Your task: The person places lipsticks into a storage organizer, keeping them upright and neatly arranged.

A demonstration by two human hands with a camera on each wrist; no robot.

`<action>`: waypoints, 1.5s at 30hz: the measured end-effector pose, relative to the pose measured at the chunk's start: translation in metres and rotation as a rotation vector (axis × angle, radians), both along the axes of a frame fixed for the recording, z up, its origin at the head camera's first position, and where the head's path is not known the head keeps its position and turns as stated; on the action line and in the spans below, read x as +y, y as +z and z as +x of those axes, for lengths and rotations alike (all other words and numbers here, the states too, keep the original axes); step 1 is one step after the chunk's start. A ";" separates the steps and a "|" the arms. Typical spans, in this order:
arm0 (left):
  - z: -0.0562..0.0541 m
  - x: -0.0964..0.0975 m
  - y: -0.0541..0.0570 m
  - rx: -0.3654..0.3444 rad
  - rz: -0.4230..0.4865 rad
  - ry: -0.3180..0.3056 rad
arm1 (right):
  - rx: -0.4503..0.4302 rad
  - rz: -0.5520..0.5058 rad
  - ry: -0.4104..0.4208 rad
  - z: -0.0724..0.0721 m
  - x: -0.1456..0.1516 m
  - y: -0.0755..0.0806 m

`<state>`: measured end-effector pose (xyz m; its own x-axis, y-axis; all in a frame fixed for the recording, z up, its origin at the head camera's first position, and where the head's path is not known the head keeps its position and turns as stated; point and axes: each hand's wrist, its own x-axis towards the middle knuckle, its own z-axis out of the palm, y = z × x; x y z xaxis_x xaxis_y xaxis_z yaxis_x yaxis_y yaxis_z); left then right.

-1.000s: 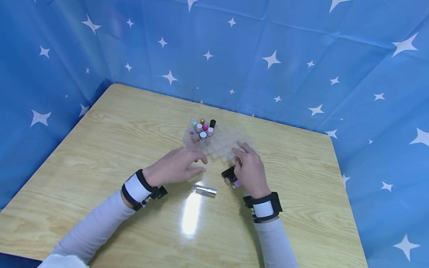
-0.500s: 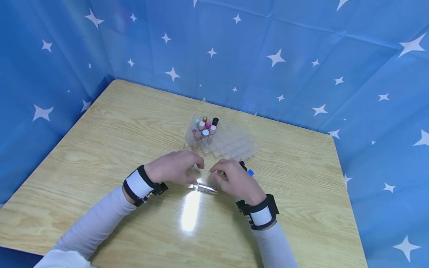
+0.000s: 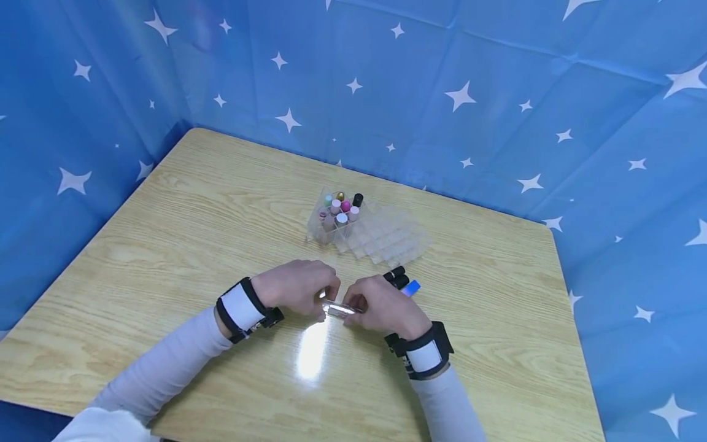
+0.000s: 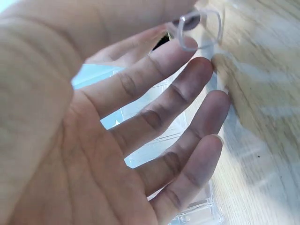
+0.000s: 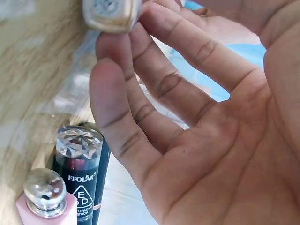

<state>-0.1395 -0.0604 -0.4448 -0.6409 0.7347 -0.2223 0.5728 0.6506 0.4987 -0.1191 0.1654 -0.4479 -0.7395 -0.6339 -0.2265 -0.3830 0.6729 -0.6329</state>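
A silver lipstick tube with a clear end (image 3: 338,310) lies level between both hands, low over the table. My left hand (image 3: 301,287) pinches its left end; in the left wrist view the clear rim (image 4: 217,28) shows at the fingertips and the other fingers are loosely bent. The right end is pinched by my right hand (image 3: 386,307), and the tube's squarish base (image 5: 111,16) shows at the top of the right wrist view. Beside that hand lie a black lipstick labelled EFOLAR (image 5: 77,164) and a pink tube with a round clear knob (image 5: 46,193).
Behind the hands stands a clear compartment organizer (image 3: 312,227) with several lipsticks in its left part. Its stepped clear sections (image 3: 386,236) spread to the right. Black tubes (image 3: 394,274) and a blue-ended one (image 3: 411,288) lie right of the right hand. A blue star-patterned curtain (image 3: 409,110) hangs behind the table.
My right hand has moved left and nearer from the organizer and loose lipsticks to the silver tube. My left hand has come down onto it; both hands now pinch its ends.
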 end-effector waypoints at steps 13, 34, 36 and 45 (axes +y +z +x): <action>-0.006 -0.005 0.005 0.016 0.101 0.023 | 0.117 -0.014 -0.040 0.000 0.006 0.005; -0.011 -0.001 0.006 0.115 0.372 0.062 | 0.140 -0.201 -0.097 -0.004 0.012 0.006; -0.012 0.000 0.003 0.104 0.400 0.053 | 0.156 -0.230 -0.099 -0.004 0.013 0.008; -0.015 0.003 -0.005 0.090 0.471 0.072 | 0.167 -0.265 -0.105 -0.006 0.014 0.013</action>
